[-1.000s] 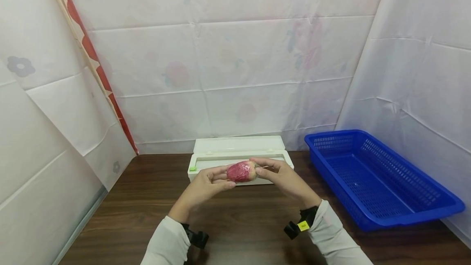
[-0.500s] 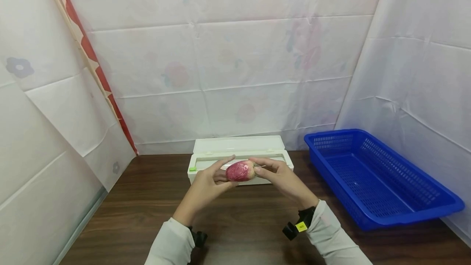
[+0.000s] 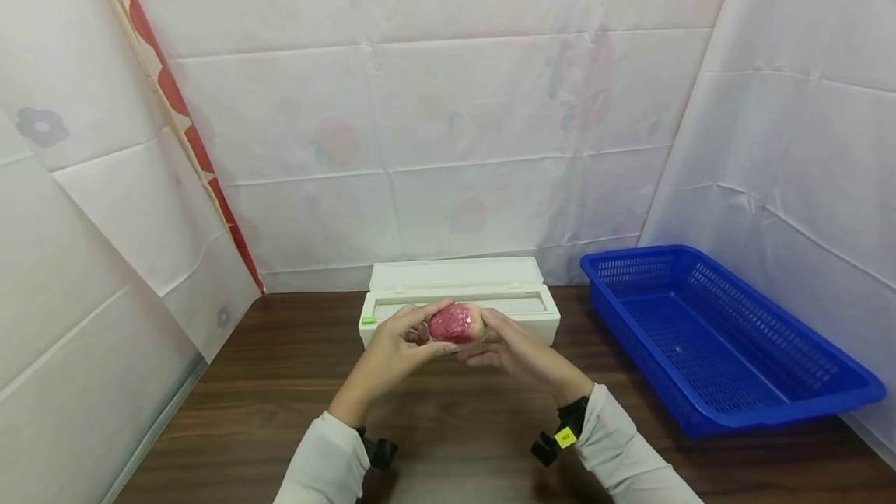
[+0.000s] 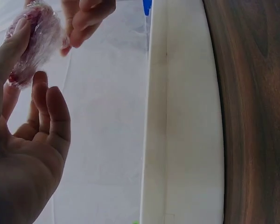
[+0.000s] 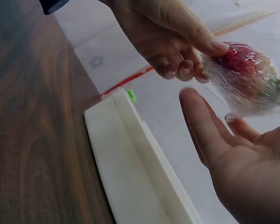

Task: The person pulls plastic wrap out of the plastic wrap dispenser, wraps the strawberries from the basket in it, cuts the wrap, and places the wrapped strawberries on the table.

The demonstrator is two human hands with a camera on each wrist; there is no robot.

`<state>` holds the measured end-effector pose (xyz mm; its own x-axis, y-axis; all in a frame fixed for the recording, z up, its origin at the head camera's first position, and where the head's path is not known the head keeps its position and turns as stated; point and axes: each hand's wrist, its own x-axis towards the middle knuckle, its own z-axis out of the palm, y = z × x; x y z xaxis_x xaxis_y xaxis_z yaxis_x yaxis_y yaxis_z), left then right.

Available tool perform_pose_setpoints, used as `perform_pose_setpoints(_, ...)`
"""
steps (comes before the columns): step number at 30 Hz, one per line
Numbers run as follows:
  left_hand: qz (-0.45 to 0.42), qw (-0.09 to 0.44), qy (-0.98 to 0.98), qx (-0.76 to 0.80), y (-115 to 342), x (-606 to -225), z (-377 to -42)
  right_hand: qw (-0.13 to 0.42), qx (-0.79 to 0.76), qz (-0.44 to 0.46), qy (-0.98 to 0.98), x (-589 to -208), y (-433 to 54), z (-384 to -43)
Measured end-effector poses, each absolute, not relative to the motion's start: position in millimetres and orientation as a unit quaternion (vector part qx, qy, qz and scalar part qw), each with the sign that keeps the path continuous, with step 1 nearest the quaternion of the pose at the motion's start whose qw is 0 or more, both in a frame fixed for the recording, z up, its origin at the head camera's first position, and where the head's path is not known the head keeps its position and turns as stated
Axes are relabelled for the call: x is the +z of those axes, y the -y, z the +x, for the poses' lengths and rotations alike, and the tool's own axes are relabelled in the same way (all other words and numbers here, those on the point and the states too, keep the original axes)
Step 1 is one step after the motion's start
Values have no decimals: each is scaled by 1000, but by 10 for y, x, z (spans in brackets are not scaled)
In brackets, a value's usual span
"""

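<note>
A red fruit with a pale yellow-green end (image 3: 455, 323) is wrapped in shiny cling film; its kind is unclear. My left hand (image 3: 390, 348) grips its red end, thumb on one side and fingers on the other. At the pale end, my right hand (image 3: 521, 352) holds it between thumb and a finger, while its other fingers reach out below. Crinkled film (image 5: 242, 95) shows around the fruit in the right wrist view. Just behind the hands stands a white cling film dispenser (image 3: 462, 294), its lid raised and a green slider (image 3: 368, 320) at its left end.
A blue perforated plastic basket (image 3: 728, 411) stands to the right on the dark wooden table (image 3: 280, 387). White printed sheeting (image 3: 448, 115) hangs behind and at both sides, with a red-edged strip on the left.
My right hand has turned and shifted slightly left, its lower fingers now under the fruit. The left fingers have moved up around the red end. The dispenser and basket stay put.
</note>
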<state>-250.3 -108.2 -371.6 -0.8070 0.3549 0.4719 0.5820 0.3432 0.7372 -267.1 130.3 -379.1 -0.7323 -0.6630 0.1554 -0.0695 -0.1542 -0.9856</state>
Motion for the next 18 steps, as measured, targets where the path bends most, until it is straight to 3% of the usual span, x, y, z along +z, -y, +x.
perform_pose_setpoints(9,-309,99,814,-481,1060,-3759,-2512,242,-710,-333,-572,-3824,-1248,-2642)
perform_pose_setpoints(18,-311,78,814,-485,1064,-3750,-2491,248,-690,-293,-613,-3811,-1291,-2653)
